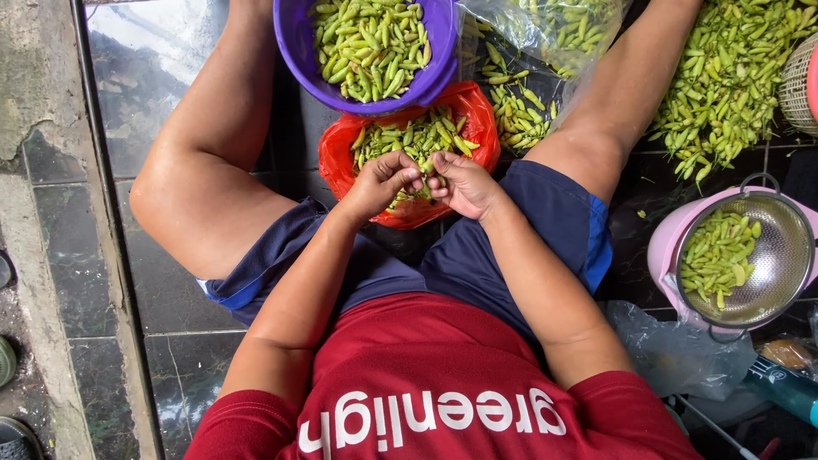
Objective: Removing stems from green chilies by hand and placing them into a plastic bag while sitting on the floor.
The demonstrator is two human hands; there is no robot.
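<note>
Your left hand (379,183) and right hand (464,183) meet fingertip to fingertip just over the red bag (336,162), both pinched on one small green chili (423,181) between them. Left thumb and forefinger are closed on one end, right fingers curled on the other; the pod is mostly hidden, so its exact tilt is hard to call, but the long axis seems to run roughly left-right across the gap between the hands. Neither hand is nearer, it sits midway, touching both. Straight below the fingers lies the open red bag, full of more green pods, resting on the dark tile floor (170,77) between your knees. Just beyond it, touching its far rim, is the purple bowl (294,43) heaped with chilies. Past your right knee a clear plastic bag (545,25) holds more, with loose pods spilled beside it. Further to the right a big loose pile (733,77) lies on the floor, and nearer you a metal colander (784,255) sits in a pink basin (665,247), part filled.
</note>
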